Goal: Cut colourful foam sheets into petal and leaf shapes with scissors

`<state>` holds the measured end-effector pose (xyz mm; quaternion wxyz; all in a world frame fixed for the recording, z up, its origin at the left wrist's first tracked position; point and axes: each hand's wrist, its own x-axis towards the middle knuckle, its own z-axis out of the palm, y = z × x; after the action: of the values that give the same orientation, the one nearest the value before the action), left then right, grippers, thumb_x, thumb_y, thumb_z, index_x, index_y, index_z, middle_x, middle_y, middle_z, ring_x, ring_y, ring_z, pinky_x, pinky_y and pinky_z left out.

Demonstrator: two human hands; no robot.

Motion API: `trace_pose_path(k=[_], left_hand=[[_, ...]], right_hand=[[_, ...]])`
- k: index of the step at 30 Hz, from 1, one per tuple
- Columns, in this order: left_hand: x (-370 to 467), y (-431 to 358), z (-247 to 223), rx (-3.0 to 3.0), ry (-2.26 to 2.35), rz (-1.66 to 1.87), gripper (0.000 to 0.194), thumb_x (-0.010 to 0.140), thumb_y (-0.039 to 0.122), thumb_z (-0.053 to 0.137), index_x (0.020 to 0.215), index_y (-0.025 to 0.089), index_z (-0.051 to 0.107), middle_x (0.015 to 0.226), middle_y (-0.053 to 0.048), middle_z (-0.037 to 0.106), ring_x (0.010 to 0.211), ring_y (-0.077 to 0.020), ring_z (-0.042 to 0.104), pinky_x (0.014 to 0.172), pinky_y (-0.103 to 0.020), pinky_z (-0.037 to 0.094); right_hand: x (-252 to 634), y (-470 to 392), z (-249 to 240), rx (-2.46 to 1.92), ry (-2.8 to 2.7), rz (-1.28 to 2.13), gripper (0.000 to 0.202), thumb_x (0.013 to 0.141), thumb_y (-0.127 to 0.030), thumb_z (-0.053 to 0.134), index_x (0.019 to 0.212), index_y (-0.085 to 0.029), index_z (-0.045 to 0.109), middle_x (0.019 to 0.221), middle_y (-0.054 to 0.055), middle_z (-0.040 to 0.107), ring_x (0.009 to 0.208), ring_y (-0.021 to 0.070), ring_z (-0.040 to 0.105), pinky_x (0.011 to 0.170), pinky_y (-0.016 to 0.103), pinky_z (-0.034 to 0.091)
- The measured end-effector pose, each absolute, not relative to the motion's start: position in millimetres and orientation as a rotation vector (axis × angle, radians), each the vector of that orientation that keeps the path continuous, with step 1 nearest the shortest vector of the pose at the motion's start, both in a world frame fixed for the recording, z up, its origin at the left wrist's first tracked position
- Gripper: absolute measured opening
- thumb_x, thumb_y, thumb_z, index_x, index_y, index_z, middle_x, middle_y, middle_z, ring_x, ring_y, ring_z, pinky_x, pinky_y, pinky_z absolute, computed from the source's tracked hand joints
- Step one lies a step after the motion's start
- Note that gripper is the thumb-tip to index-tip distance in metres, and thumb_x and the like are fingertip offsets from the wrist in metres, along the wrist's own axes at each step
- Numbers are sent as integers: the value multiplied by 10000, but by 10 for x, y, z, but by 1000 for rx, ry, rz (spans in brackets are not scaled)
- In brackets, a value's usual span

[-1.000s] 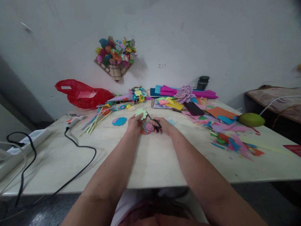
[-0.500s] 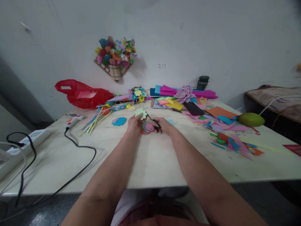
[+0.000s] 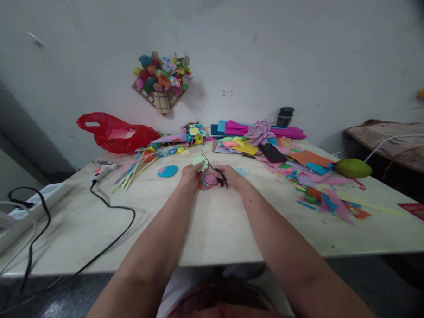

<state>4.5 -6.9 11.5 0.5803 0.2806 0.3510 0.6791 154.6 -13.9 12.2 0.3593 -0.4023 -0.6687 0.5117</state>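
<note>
Between the fingers of my left hand [image 3: 190, 176] is a pale green flower-shaped paper cutout [image 3: 200, 163] with a scalloped edge. My right hand [image 3: 231, 177] grips black-handled scissors [image 3: 220, 175], their blades pointing up and left along the cutout's right side. Whether the blades touch the paper, I cannot tell. Below both hands, pink and orange round paper pieces [image 3: 205, 186] lie on the table, partly covered by my fingers. A blue scalloped cutout [image 3: 168, 171] rests left of my left hand, and light blue scraps [image 3: 240, 171] lie just beyond my right.
A glue gun [image 3: 103, 171] with a black cord and a white power strip [image 3: 40, 199] are on the left. Behind are a red plastic bag [image 3: 118, 135], paper stems and flowers. Coloured paper sheets, a dark phone [image 3: 273, 153], scraps [image 3: 330, 200] and a green fruit [image 3: 353, 168] occupy the right.
The green cutout has turned slightly and shifted a little to the right in my left hand. The scissors stay beside it, nearly unmoved.
</note>
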Motion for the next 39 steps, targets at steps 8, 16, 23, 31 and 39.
trace_pose_path(k=[8,16,23,31,39], left_hand=[[36,-73,114,708,817,1602,151,611,61,684,736,101,611,681,-66,665,655,-158,653,631,-253,545],[47,-101,149,706,821,1614,176,574,72,706,711,102,600,661,-54,656,593,-144,634,573,-239,526],[40,-110,151,727,808,1615,173,576,74,705,720,92,610,677,-69,656,590,-148,634,558,-235,509],[35,-103,152,714,813,1617,177,564,72,709,708,101,610,671,-58,658,590,-143,630,577,-242,512],[25,-83,127,712,779,1614,170,590,60,692,746,83,629,696,-80,665,612,-158,638,585,-254,514]], right_hand=[[1573,-119,97,-983,-1746,1338,307,764,-433,601,688,-140,556,518,-6,567,351,55,460,285,156,262],[1579,-128,118,-990,-1773,1334,344,781,-469,588,694,-137,558,541,2,577,362,57,471,282,156,275],[1590,-108,90,-967,-1766,1336,334,789,-463,584,703,-141,558,543,1,578,368,59,479,287,157,286],[1580,-89,69,-988,-1755,1330,305,775,-424,610,684,-141,543,504,-14,552,344,51,445,289,159,267],[1575,-94,74,-1009,-1742,1329,300,758,-425,619,685,-145,539,510,-19,549,346,48,442,286,155,252]])
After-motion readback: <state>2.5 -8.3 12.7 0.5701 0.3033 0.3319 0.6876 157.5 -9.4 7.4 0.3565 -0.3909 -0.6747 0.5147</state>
